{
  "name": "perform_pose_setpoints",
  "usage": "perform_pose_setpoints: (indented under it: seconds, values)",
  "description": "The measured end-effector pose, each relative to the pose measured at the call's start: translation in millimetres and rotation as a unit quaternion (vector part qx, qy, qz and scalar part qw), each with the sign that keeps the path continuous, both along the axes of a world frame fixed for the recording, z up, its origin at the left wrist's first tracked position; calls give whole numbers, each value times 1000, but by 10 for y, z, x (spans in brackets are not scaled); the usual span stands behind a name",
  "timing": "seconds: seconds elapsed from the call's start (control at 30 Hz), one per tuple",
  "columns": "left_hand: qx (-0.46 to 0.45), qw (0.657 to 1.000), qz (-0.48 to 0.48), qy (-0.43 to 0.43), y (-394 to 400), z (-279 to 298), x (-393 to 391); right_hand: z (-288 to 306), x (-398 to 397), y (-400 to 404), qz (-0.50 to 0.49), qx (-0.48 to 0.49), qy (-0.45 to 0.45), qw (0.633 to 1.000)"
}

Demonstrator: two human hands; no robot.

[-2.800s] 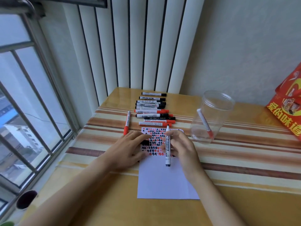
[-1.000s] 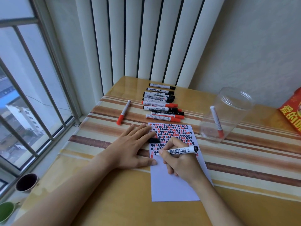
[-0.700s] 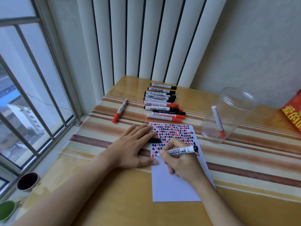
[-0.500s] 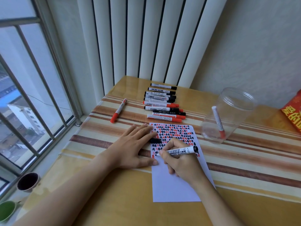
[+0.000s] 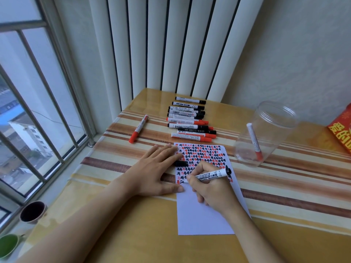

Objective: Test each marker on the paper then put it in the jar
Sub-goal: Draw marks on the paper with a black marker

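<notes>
A white sheet of paper (image 5: 201, 217) lies on the table, its far half covered in red and black marks. My right hand (image 5: 210, 188) grips a black whiteboard marker (image 5: 210, 174), with its tip on the paper at the lowest row of marks. My left hand (image 5: 153, 171) lies flat, fingers straight, pressing the paper's left edge. A black cap (image 5: 181, 163) lies at my left fingertips. A clear plastic jar (image 5: 266, 133) stands to the right with one red marker (image 5: 254, 142) leaning inside. A row of several red and black markers (image 5: 190, 120) lies beyond the paper.
A lone red marker (image 5: 138, 128) lies at the left, near the window. A striped cloth (image 5: 284, 179) covers the table. A red packet (image 5: 341, 133) sits at the right edge. Two cups, dark (image 5: 32, 211) and green (image 5: 7, 244), stand on the window ledge.
Earlier my right hand held the marker upright over the paper; it now writes with it laid sideways. The lone red marker has rolled further left. My left hand has stayed flat.
</notes>
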State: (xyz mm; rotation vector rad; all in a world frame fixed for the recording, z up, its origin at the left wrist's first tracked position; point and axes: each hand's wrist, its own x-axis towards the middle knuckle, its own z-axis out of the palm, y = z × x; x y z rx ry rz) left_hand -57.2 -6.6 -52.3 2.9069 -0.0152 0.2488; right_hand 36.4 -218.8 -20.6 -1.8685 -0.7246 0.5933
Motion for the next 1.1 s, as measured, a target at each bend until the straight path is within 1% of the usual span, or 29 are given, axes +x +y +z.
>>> perform_pose_setpoints:
  seconds: [0.2, 0.7, 0.73, 0.8, 0.9, 1.1]
  values:
    - [0, 1000, 0, -2, 5, -14, 1, 18, -14, 5, 4, 17, -3, 1000]
    - [-15, 1000, -5, -14, 5, 8, -5, 8, -4, 3, 6, 8, 1, 1000]
    - [-24, 1000, -6, -13, 3, 21, -8, 3, -2, 1, 7, 10, 4, 1000]
    - [-69, 997, -3, -20, -5, 62, -9, 0, 5, -4, 10, 16, 12, 1000]
    - [-120, 991, 3, -62, -15, 95, 5, 17, 12, -13, 8, 25, 17, 1000]
    - [-190, 970, 30, -148, 17, 139, -17, 70, 79, -22, -30, 128, 56, 990]
